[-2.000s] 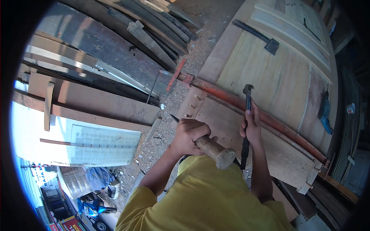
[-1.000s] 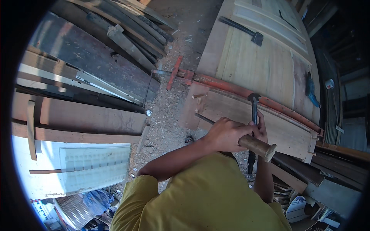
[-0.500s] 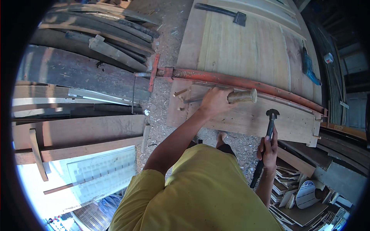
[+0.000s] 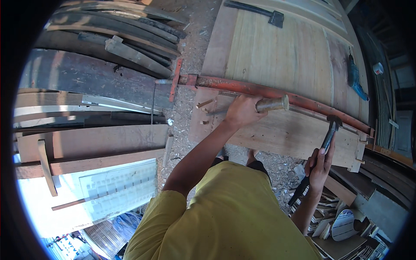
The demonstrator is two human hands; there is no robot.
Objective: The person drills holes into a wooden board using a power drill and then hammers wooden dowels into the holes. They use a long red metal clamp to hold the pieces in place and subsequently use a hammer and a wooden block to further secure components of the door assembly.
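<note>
My left hand (image 4: 245, 111) is closed round a chisel (image 4: 274, 104). Its thick wooden handle points right, and its narrow metal blade reaches left to the wooden pegs that stick up from the panel's end board. One peg (image 4: 204, 104) stands tilted beside the blade tip; a shorter stub (image 4: 204, 122) is just nearer. In my right hand (image 4: 320, 168) is a claw hammer (image 4: 328, 138), gripped along its dark handle. The hammer's head is raised to the right of the chisel, apart from it. Below both tools lies the pale wooden door panel (image 4: 277, 52).
A red bar clamp (image 4: 260, 89) spans the panel. On top rest a dark mallet-like tool (image 4: 275, 19) and a blue power drill (image 4: 356, 82). Stacked boards (image 4: 99, 73) line the left, a white cup (image 4: 378, 68) stands far right, and offcuts (image 4: 333, 216) lie lower right. Shavings cover the floor.
My right hand has swung the hammer to the right, away from the chisel's handle. My left hand keeps the chisel in about the same place. The whole view has shifted slightly.
</note>
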